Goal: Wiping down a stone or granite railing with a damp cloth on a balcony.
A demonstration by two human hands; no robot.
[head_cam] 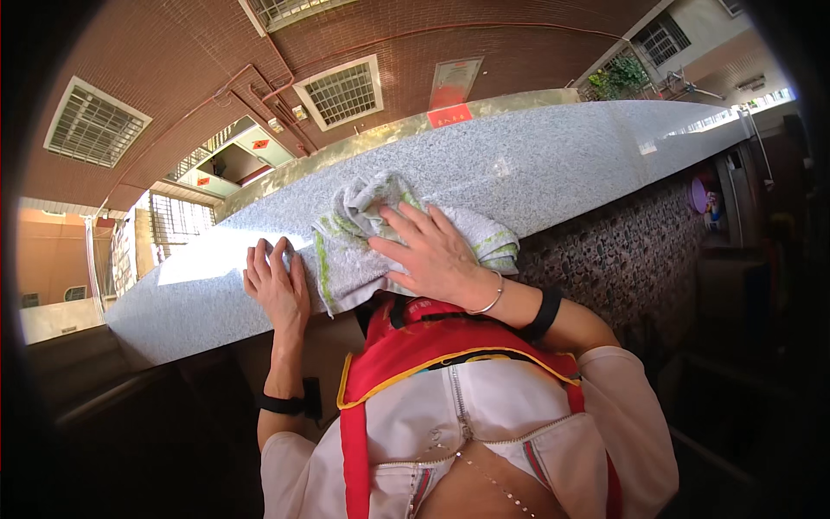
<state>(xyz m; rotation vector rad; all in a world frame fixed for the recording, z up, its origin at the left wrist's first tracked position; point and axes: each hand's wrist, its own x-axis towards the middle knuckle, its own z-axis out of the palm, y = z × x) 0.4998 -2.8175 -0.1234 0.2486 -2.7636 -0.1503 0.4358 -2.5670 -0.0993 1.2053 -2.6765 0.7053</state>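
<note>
A grey-white towel with green stripes (353, 256) lies bunched on a speckled grey stone ledge (545, 146). My right hand (431, 253) rests on top of the towel with its fingers spread, pressing it against the stone; no grip on the cloth shows. To the left of the towel, my left hand (277, 282) touches the ledge with its fingers apart and holds nothing. A red apron with yellow edging (415, 363) hangs close to the ledge's near edge, below the towel.
Beyond the ledge stands a brick wall with barred windows (342, 94) and an open doorway (237, 162). Bright sunlight falls on the ledge's left part. At the right, below the ledge, are a pebble-patterned surface (609, 259) and a purple basin (698, 194).
</note>
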